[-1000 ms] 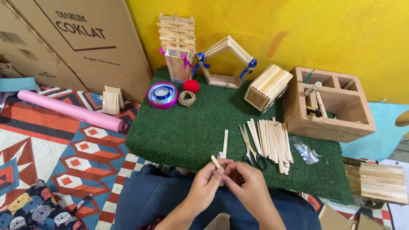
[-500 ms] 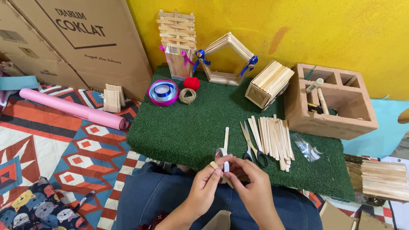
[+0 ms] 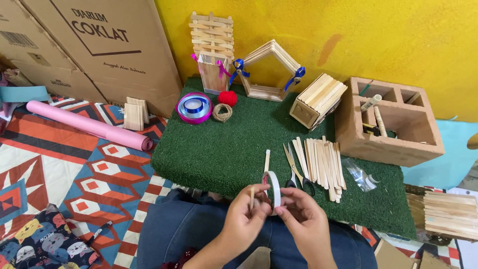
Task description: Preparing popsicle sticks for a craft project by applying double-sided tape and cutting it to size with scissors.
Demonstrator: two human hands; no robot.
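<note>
White tape roll (image 3: pixel 273 188) gripped by right hand (image 3: pixel 303 219); left hand (image 3: pixel 244 216) pinches stick (image 3: pixel 252 197)

**Cardboard boxes and one small clear bag**

A large brown cardboard box (image 3: pixel 107 47) stands at about eleven o'clock, leaning against the yellow wall. Its broad front face carries dark printed lettering and a thin angled line.

A second brown box (image 3: pixel 25 45) stands at ten o'clock, just beside the first and partly cut off by the picture's edge. A white label with black bars (image 3: pixel 17 39) sits on its face, a narrow rectangle, slightly tilted.

At about four o'clock from centre a small clear plastic bag (image 3: pixel 362 175) lies flat and crumpled on the green mat, near the pile of wooden sticks.
</note>
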